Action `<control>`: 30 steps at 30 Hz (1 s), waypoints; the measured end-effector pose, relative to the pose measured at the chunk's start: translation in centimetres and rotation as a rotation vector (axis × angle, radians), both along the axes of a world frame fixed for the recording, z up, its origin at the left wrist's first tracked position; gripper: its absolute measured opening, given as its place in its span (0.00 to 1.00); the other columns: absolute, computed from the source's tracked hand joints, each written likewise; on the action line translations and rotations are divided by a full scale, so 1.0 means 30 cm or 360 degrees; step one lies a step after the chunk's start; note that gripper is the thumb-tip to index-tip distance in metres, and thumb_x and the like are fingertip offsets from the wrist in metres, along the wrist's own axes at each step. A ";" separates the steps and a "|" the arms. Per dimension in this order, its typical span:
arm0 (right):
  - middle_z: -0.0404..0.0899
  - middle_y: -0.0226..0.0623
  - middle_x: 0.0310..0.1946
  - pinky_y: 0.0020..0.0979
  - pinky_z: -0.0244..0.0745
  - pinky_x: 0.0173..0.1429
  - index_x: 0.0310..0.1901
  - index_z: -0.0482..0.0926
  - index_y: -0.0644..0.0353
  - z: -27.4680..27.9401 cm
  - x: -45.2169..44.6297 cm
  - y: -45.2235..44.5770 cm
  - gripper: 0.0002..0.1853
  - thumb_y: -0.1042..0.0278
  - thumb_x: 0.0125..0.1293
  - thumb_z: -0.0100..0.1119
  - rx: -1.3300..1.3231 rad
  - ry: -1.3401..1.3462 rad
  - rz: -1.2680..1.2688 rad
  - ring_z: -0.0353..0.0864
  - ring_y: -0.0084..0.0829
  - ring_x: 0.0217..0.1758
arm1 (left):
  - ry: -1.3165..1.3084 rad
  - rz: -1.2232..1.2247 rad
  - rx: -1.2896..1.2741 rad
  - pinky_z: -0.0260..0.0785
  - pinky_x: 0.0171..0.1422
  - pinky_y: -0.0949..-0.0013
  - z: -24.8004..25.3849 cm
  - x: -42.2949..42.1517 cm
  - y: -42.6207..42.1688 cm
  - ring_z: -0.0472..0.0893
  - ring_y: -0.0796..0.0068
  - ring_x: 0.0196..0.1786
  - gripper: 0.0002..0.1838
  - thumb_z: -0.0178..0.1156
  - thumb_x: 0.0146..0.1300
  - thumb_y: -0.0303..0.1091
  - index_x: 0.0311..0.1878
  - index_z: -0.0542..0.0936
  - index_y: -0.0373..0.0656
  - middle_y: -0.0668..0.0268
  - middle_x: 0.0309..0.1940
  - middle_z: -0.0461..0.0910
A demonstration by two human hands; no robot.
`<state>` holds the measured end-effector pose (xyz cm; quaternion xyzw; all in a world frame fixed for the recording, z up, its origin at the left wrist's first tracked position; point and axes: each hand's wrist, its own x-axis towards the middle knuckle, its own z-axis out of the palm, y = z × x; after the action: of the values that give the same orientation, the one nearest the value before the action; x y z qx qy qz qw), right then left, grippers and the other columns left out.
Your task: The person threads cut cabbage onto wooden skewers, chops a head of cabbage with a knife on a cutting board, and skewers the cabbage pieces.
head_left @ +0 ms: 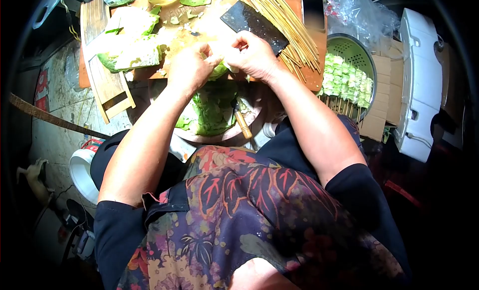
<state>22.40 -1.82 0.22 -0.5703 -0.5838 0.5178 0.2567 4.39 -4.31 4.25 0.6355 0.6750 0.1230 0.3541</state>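
Over the near edge of the wooden board [172, 38], my left hand [192, 68] is closed, its thumb and fingers pinched together. A green piece of cabbage leaf [218, 70] shows at its fingertips. Close beside it, my right hand [253, 56] is also closed in a pinch; glare hides what its fingertips hold. Just beyond the right hand, a dark rectangular blade [254, 28] lies against a bundle of bamboo skewers [294, 33]. Left of my hands sit cut cabbage pieces [132, 53]. Below them, a basin [252, 125] holds more cabbage [212, 110] and a wooden-handled knife [243, 123].
At the right, a green colander [366, 50] holds skewered cabbage [347, 83], beside cardboard [376, 98] and a white foam box [421, 85]. A wooden slatted piece [112, 90] leans at the board's left. A white bucket [82, 175] stands on the floor.
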 end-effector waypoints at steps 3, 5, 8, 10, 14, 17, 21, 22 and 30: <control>0.78 0.37 0.32 0.28 0.75 0.43 0.32 0.76 0.59 0.009 -0.008 -0.023 0.22 0.55 0.40 0.73 0.0137 -0.0103 -0.0014 0.77 0.27 0.37 | 0.0096 0.0037 -0.0030 0.73 0.42 0.59 -0.007 0.014 0.009 0.82 0.59 0.33 0.16 0.67 0.53 0.48 0.31 0.78 0.43 0.56 0.26 0.81; 0.78 0.38 0.32 0.29 0.75 0.43 0.32 0.75 0.60 0.007 -0.012 -0.036 0.21 0.57 0.41 0.73 0.0215 -0.0131 -0.0029 0.78 0.29 0.35 | 0.0124 0.0066 0.0022 0.72 0.41 0.60 -0.025 0.019 0.012 0.82 0.60 0.31 0.13 0.67 0.49 0.44 0.30 0.79 0.47 0.56 0.22 0.80; 0.77 0.32 0.31 0.24 0.74 0.41 0.35 0.75 0.61 0.109 -0.039 -0.077 0.20 0.61 0.45 0.74 0.0101 0.0006 -0.0261 0.75 0.21 0.32 | 0.0062 0.0133 -0.0012 0.72 0.40 0.61 -0.036 0.006 0.024 0.81 0.61 0.30 0.11 0.66 0.48 0.42 0.29 0.78 0.46 0.57 0.22 0.80; 0.76 0.30 0.31 0.23 0.74 0.41 0.35 0.75 0.61 0.069 -0.025 -0.081 0.18 0.62 0.47 0.73 0.0039 0.0196 -0.0360 0.74 0.19 0.33 | 0.0037 0.0157 -0.0027 0.72 0.40 0.62 -0.031 0.003 0.029 0.81 0.62 0.29 0.11 0.66 0.48 0.42 0.28 0.77 0.46 0.58 0.21 0.79; 0.76 0.28 0.31 0.21 0.73 0.41 0.36 0.75 0.61 0.083 0.011 -0.063 0.13 0.68 0.54 0.69 -0.0174 0.0734 -0.0554 0.73 0.17 0.33 | -0.0041 0.0190 -0.0100 0.71 0.37 0.65 -0.030 -0.010 0.039 0.78 0.68 0.26 0.11 0.66 0.48 0.39 0.27 0.76 0.45 0.60 0.19 0.77; 0.76 0.28 0.29 0.21 0.73 0.39 0.36 0.75 0.60 0.112 0.018 -0.046 0.10 0.70 0.56 0.67 -0.0215 0.0999 -0.0658 0.74 0.17 0.33 | -0.0089 0.0268 0.0126 0.70 0.36 0.66 -0.060 -0.044 0.047 0.76 0.70 0.25 0.10 0.66 0.49 0.37 0.26 0.76 0.44 0.62 0.19 0.76; 0.77 0.33 0.30 0.27 0.75 0.40 0.36 0.75 0.61 0.108 0.015 -0.021 0.18 0.61 0.49 0.71 0.0402 -0.0115 -0.0327 0.77 0.25 0.32 | -0.0014 0.0388 0.0365 0.71 0.39 0.66 -0.032 -0.092 0.107 0.77 0.71 0.28 0.09 0.64 0.54 0.36 0.30 0.76 0.43 0.61 0.22 0.77; 0.76 0.35 0.29 0.30 0.75 0.43 0.36 0.75 0.60 0.112 0.006 -0.031 0.17 0.62 0.49 0.69 0.0472 -0.0290 -0.0218 0.77 0.30 0.34 | -0.0045 0.0486 0.0220 0.71 0.43 0.64 -0.020 -0.096 0.117 0.79 0.67 0.33 0.09 0.64 0.56 0.36 0.35 0.76 0.43 0.58 0.26 0.79; 0.78 0.48 0.37 0.40 0.76 0.49 0.42 0.77 0.58 0.102 -0.090 -0.072 0.15 0.61 0.55 0.63 0.0766 -0.0739 0.0245 0.79 0.47 0.43 | -0.0059 0.0192 0.0335 0.70 0.57 0.61 0.013 -0.142 0.142 0.80 0.56 0.50 0.16 0.61 0.60 0.38 0.51 0.79 0.46 0.49 0.47 0.80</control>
<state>19.71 -3.99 3.28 -0.5502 -0.7734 0.2394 0.2044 0.14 -0.06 4.63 0.6249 0.6888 0.2262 0.2897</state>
